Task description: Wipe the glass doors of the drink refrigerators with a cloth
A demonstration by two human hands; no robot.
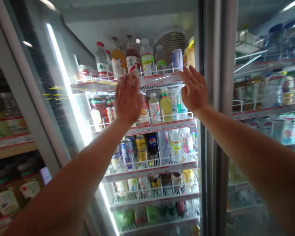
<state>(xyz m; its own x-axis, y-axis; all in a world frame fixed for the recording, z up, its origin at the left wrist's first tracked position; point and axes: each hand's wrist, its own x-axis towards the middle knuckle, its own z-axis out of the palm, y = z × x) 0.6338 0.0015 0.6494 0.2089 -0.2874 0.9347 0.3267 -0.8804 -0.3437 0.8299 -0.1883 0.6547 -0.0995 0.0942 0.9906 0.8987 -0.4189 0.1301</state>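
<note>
Both my arms reach up toward the top shelf of a lit drinks fridge. My left hand is raised with its fingers stretched out, in front of the shelf's left-centre part, near a bottle of dark red drink. My right hand is spread at the shelf's right end, just below a purple can. Nothing shows in either hand. I cannot tell whether the fingers touch the shelf edge. Green-labelled bottles and an orange drink bottle stand on that shelf.
Lower shelves hold bottles and cans, among them a gold can and a yellow drink bottle. The fridge's glass door stands at the left. A metal door frame runs down the right, with more stocked shelves beyond it.
</note>
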